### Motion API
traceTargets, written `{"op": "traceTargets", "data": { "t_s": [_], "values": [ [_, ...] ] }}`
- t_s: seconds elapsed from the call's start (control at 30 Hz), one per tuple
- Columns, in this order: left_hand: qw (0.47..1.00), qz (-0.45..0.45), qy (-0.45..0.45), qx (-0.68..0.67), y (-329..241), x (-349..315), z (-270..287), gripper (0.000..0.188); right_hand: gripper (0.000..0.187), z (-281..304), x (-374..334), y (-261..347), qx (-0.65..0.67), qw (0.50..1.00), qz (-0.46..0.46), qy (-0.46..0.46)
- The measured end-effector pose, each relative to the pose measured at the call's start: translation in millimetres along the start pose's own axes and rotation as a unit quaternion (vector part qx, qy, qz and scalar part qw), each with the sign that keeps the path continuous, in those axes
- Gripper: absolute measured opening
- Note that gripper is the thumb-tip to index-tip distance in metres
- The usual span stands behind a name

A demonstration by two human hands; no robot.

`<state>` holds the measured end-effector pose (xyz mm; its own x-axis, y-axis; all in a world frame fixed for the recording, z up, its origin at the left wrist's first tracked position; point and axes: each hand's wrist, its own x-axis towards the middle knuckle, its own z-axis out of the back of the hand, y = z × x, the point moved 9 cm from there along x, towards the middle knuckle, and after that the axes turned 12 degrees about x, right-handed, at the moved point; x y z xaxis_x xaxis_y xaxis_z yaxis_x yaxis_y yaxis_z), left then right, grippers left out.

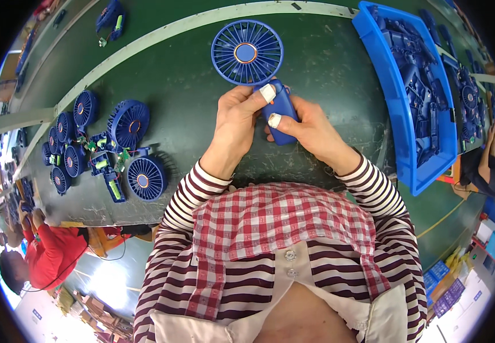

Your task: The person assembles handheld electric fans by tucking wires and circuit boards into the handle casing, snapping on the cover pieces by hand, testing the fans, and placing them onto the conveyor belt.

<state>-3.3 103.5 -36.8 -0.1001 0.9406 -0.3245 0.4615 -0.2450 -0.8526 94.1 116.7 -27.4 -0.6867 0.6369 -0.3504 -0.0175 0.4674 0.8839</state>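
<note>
Where the worker leans over the green table (327,68) in a checked apron (281,217), one blue fan (246,53) is held in front, its round head toward the far side. The left hand (235,117) is curled round the top of the handle (283,111); the right hand (320,132) is curled in from the right, its thumb lying lower down. Neither has much gap in it — the handle fills both.

The fan could slip, I think, if the white tape (267,93) on the thumbs slides on the plastic. Its head sticks out past the fingers, so a hard push on the handle might crack the join. On the left, the bare green boards (123,155) could break if somebody tugged at the pile (129,124).

Now to count: one fan in the hands, two taped thumbs, and one blue tub (399,114) on the right. Its blue parts (421,86) are heaped too thick to count. In the left pile I make out eight fan heads (143,180) — some overlap — and at least two green sticks (114,188).
</note>
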Motion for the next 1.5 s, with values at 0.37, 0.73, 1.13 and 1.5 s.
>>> {"op": "traceTargets", "data": {
  "t_s": [0.37, 0.73, 1.13, 1.5],
  "values": [
    [0.998, -0.041, 0.031, 0.023, -2.1, -1.9, -8.5, 0.026, 0.03, 7.9, -4.1, 0.0, 0.016, 0.999, 0.03, -0.03],
    [0.997, -0.068, -0.027, 0.017, -14.6, 16.0, 0.8, 0.018, 0.026, 5.8, 25.8, 10.6, 0.04, 0.999, 0.03, -0.02],
    [0.64, -0.14, -0.417, 0.631, -196.3, 118.0, 142.9, 0.032, 0.048, 65.3, 170.9, 152.6, -0.495, 0.731, 0.346, -0.318],
    [0.587, 0.04, -0.564, 0.58, -212.7, 189.9, 295.4, 0.043, 0.055, 109.8, 207.1, 149.6, -0.626, 0.627, 0.301, -0.353]
  ]
}}
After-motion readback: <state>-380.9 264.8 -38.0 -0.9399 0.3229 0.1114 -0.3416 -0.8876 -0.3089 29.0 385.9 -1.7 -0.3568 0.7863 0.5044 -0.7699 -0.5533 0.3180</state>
